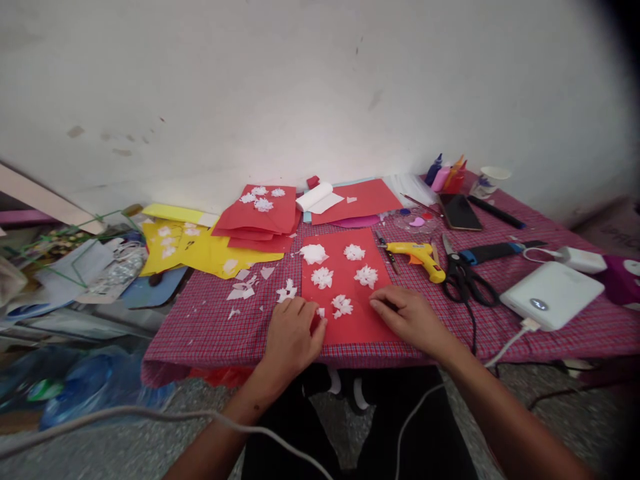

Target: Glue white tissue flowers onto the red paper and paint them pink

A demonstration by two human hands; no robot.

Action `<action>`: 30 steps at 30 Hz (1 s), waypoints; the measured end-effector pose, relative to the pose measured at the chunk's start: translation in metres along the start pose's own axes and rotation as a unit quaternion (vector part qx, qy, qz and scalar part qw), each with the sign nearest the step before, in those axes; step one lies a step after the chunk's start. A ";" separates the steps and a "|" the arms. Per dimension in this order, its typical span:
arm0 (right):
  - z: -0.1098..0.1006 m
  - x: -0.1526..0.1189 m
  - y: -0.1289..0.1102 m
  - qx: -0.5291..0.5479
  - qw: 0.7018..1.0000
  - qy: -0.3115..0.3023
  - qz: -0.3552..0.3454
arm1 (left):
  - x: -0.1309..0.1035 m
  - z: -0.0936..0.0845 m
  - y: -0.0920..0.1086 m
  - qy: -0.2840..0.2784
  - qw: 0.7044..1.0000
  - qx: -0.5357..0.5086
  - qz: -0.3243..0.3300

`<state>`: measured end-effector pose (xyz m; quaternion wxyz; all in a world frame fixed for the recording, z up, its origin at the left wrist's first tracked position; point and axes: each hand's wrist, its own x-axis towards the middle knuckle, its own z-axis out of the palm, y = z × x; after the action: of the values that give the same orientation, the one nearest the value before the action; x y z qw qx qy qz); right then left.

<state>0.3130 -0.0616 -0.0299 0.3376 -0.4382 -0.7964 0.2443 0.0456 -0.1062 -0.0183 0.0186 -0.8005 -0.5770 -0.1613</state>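
A flat, red paper sheet (344, 275) is lying on the cloth-covered surface (200, 327), right in front of the person. It is carrying five white, ruffled paper puffs (367, 277).

The left hand (295, 333) is covering the sheet's lower left corner, so that corner is hiding. Its fingers are bending down and its thumb is sticking out a little apart. A tiny white paper bit (321, 311) is showing by the thumb, and a frilly white paper scrap (287, 291) is poking out past the fingertips. I cannot tell if the hand is pinching either one. The right hand (413, 317) is resting over the sheet's right edge, thumb reaching in. Its other fingers are curling out of sight, so I cannot tell if they are pinching anything.

To the right, a yellow plastic glue gun (417, 257) is lying near black-handled scissors (469, 280). A purple thing (623, 277) is getting cut off at the picture's edge.

Behind, a white paper roll (314, 197) is sitting beside a red paper stack (240, 217), which is holding smaller white puffs (263, 205); their petals are looking blurry. Yellow paper (215, 253) is peeking out underneath.
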 end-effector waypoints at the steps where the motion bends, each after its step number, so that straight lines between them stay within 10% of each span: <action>1: 0.000 0.000 0.000 0.000 1.000 0.000 0.000 | 0.000 0.000 0.000 -0.002 1.000 0.000 0.004; 30: 0.002 -0.001 0.005 0.009 1.000 0.004 -0.005 | 0.022 -0.002 0.001 -0.043 0.991 -0.124 -0.011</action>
<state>0.3145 -0.0607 -0.0350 0.3457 -0.4324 -0.7950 0.2481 0.0523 -0.0869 -0.0104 -0.1075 -0.7963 -0.5615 -0.1977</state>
